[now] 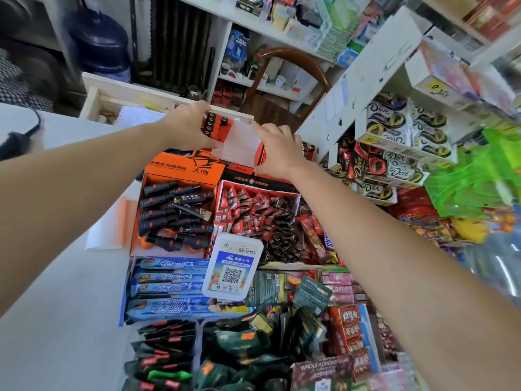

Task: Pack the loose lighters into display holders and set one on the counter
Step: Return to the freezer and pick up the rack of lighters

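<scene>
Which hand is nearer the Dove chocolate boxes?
Right. The right hand, at the right end of the holder, is just left of the Dove boxes; the left hand grips the holder's left end, farther away.

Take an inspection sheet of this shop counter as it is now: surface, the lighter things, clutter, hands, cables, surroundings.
Surface: white counter, bare at the left, goods packed at the right.
Job's things: display holder partly filled, orange-and-black lighters at its left end; loose black lighters lie in an open orange box. Whether the holder rests on anything cannot be told.
Clutter: QR code stand, wrapped chocolates, blue snack bars, Dove boxes.
Hands: left hand grips the holder's left end; right hand holds its right end, fingers curled.
Cables: black cable, far left.
Surroundings: shelves, wooden chair, blue water jug.
</scene>
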{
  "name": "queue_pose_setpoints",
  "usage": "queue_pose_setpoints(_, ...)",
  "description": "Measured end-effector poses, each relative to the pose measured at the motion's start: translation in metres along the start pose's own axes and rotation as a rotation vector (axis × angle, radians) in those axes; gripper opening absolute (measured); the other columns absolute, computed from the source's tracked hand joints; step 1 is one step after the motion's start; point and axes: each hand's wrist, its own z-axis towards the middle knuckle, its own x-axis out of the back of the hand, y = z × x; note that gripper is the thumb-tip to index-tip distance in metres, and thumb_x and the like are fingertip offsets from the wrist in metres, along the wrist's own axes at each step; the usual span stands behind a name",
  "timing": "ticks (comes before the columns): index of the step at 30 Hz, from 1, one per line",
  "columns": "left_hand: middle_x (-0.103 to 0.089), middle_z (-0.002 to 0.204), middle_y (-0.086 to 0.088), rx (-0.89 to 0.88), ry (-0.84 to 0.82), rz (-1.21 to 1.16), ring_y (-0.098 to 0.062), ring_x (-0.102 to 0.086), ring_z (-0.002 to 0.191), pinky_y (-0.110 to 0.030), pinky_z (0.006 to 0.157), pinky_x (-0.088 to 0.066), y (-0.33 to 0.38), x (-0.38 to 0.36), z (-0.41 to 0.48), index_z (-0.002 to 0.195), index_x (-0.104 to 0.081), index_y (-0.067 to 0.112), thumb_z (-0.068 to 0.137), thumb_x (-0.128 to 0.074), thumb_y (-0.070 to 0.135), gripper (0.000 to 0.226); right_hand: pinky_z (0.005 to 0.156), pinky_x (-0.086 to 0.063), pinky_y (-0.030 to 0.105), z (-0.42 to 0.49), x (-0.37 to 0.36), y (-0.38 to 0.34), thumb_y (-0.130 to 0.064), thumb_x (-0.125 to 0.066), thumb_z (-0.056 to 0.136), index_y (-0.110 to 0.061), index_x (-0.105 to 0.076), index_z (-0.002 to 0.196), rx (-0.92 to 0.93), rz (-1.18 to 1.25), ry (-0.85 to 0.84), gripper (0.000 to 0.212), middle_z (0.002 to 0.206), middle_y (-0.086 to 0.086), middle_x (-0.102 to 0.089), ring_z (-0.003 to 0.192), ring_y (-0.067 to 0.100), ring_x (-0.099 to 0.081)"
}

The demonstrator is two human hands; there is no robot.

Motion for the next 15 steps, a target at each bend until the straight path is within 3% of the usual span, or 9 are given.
queue_pose_setpoints(5,-0.062,0.113,-0.015,-0.032,0.092,0.022,-0.037,-0.06,0.109,-0.039,0.078,-0.042,0.005,-0.015,-0.012,0.136,-0.045,0.009,0.087,-0.076,0.035,0.064,0.115,-0.022,0.054,-0.006,-0.004,-0.002,-0.032,-0.083,0.078,-0.022,-0.01,0.161,-0.014,0.03,-0.02,0.112,0.168,0.0,-0.014,0.149,0.031,-0.018)
queue_pose_setpoints(8,-0.061,0.131,-0.016,-0.087,0.204,0.108,-0.038,-0.058,0.118,-0.046,0.086,-0.049,0.013,-0.013,-0.024,0.145,-0.045,0.012,0.084,-0.076,0.037,0.072,0.117,-0.02,0.054,-0.017,-0.003,0.0,-0.032,-0.084,0.077,-0.023,-0.015,0.161,-0.017,0.063,0.01,0.108,0.168,0.0,-0.012,0.151,0.03,-0.015)
queue_pose_setpoints(10,-0.06,0.138,-0.014,-0.166,0.301,0.143,-0.038,-0.056,0.122,-0.047,0.093,-0.05,0.023,-0.011,-0.035,0.144,-0.052,0.014,0.082,-0.077,0.033,0.069,0.117,-0.02,0.054,-0.029,0.0,0.0,-0.03,-0.083,0.078,-0.023,-0.026,0.158,-0.023,0.127,0.066,0.099,0.167,0.0,-0.02,0.15,0.028,-0.018)
queue_pose_setpoints(15,-0.071,0.118,-0.006,-0.381,0.319,0.11,-0.032,-0.064,0.11,-0.044,0.093,-0.053,0.053,-0.02,-0.077,0.117,-0.072,0.018,0.081,-0.077,0.028,0.038,0.107,-0.039,0.046,-0.089,0.005,-0.001,-0.029,-0.076,0.082,-0.022,-0.058,0.139,-0.047,0.285,0.254,0.06,0.139,-0.002,-0.058,0.128,0.023,-0.047)
